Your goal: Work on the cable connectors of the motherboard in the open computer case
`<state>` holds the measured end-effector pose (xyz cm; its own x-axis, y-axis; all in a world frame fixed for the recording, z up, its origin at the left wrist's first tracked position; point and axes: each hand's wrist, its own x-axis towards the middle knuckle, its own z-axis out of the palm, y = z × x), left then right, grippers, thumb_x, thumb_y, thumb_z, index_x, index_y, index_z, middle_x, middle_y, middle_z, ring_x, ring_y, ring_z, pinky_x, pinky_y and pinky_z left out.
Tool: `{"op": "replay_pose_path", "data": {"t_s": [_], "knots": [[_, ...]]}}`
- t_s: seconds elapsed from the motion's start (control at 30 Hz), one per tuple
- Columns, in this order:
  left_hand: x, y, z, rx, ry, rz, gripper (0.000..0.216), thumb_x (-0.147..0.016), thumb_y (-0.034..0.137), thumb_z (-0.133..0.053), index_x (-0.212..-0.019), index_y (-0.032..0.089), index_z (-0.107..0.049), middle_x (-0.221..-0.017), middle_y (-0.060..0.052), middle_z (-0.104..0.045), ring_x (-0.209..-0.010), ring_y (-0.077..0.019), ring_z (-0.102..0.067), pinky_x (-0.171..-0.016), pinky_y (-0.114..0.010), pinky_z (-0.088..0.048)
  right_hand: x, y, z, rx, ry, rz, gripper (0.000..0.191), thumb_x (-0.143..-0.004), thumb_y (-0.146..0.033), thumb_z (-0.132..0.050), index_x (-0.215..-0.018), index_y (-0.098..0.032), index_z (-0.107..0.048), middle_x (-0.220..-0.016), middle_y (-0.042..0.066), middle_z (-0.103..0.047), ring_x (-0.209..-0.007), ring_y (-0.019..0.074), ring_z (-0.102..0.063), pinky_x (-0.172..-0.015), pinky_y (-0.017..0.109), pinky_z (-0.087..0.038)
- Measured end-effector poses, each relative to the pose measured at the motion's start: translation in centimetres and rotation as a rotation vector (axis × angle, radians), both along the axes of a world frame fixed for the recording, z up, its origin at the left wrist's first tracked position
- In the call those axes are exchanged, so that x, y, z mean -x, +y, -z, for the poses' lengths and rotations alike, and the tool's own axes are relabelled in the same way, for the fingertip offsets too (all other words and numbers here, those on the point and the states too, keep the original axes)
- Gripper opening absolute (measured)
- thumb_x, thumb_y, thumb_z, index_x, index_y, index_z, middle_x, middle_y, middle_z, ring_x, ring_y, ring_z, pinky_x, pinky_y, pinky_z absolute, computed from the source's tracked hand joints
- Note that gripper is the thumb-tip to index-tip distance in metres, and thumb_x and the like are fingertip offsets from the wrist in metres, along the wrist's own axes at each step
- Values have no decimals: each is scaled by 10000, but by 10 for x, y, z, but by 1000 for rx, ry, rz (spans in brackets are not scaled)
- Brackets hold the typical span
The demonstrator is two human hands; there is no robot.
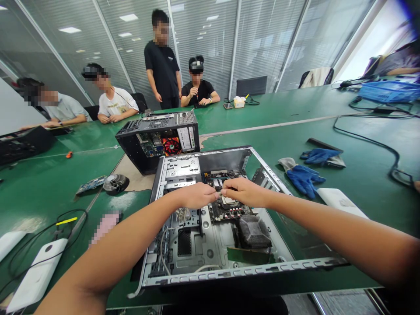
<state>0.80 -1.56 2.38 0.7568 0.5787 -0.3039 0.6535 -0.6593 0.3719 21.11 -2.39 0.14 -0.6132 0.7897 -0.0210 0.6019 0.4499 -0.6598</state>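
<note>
An open computer case (pixel 249 262) lies flat on the green table in front of me, its motherboard (pixel 226 212) exposed. Both my hands meet over the board near the processor socket (pixel 227 201). My left hand (pixel 197 195) is curled with its fingertips pinched together. My right hand (pixel 244 191) is also pinched, its fingertips touching those of the left. Between them sits something small that I cannot make out. A grey finned heatsink (pixel 254 231) sits on the board just below my right wrist.
A second open black computer case (pixel 157 140) stands behind. Blue gloves (pixel 305 177) lie right of the case. A loose cooler fan (pixel 115 183) and circuit card (pixel 92 184) lie to the left. White devices (pixel 39 271) and cables sit near my left arm. Several people are at the far side.
</note>
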Motion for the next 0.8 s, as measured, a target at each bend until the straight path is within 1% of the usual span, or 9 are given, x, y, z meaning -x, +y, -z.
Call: {"op": "replay_pose_path", "data": {"t_s": [0.2,0.4,0.53,0.67,0.8], "knots": [[-1,-1,-2,-2,12,-16,418,-957,412,-252,-676,175,-450,-656,-12,-484,-617,-133,-445,-589,-265,-324,0,0,1,-4,41,28,240,-849,-356,-494,-718,-169,-566,-643,-2,-535,-611,131,-448,-583,265,-321],[0,-1,-2,-6,14,-22,429,-949,423,-247,-689,174,-482,-679,-24,-509,-629,-145,-454,-608,-276,-335,-2,1,4,-10,62,25,224,-835,-364,-530,-767,-163,-602,-667,10,-576,-605,128,-459,-574,260,-320],[0,0,-1,-8,14,-20,434,-951,428,-246,-688,174,-480,-686,-29,-520,-629,-150,-456,-617,-287,-337,-2,1,3,-6,48,22,240,-847,-373,-514,-755,-164,-589,-653,10,-560,-601,129,-449,-570,264,-315],[0,0,-1,-5,3,-20,429,-960,414,-248,-686,173,-474,-683,-23,-520,-626,-143,-453,-609,-280,-334,-1,1,0,-6,13,-9,308,-888,-371,-429,-652,-183,-490,-606,-6,-495,-599,131,-423,-571,266,-299],[0,-1,-1,5,5,-19,434,-962,407,-246,-681,171,-477,-672,-18,-516,-622,-140,-453,-607,-274,-335,0,0,-2,24,18,-21,330,-906,-377,-380,-636,-195,-435,-600,-9,-490,-586,129,-419,-574,266,-294]]}}
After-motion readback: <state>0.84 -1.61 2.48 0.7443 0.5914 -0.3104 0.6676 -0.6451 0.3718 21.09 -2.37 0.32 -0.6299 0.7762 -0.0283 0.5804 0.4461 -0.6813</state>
